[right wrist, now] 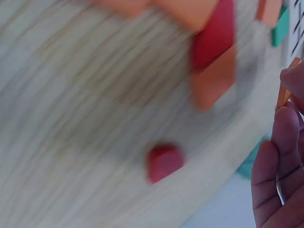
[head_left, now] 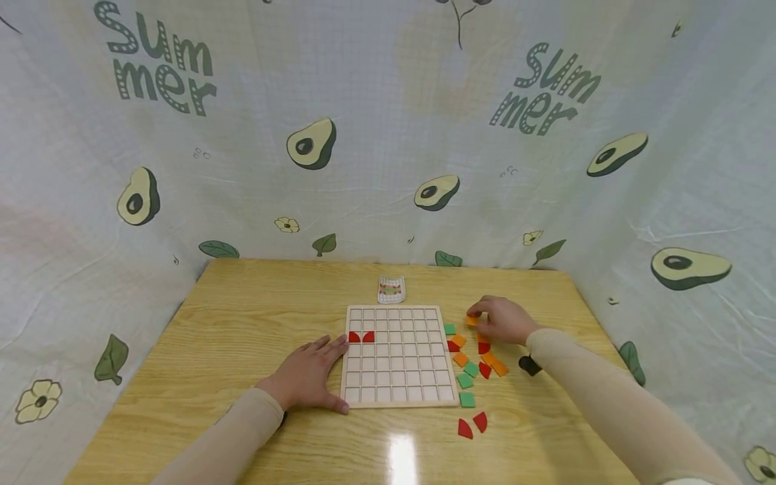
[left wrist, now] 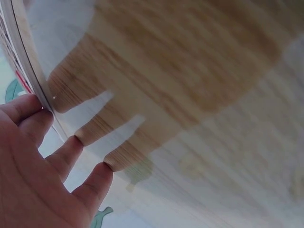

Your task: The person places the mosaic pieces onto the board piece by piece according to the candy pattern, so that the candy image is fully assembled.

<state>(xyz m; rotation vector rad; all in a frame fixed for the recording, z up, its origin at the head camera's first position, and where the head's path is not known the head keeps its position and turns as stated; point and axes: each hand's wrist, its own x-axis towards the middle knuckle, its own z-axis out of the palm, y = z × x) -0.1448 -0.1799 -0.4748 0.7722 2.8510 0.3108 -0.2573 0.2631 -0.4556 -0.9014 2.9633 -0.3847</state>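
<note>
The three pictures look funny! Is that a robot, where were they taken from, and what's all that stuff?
No robot here, just a person's two bare hands. The big picture comes from a camera on the person's head, looking forward and down. The other two come from cameras on the wrists, one for each hand.

On the table lies a board with little squares. Two red pieces sit on it. Loose pieces, red, orange and green, lie to its right, and a small card lies just beyond it.

The left hand touches the board's left edge. The right hand pinches an orange piece.
</note>
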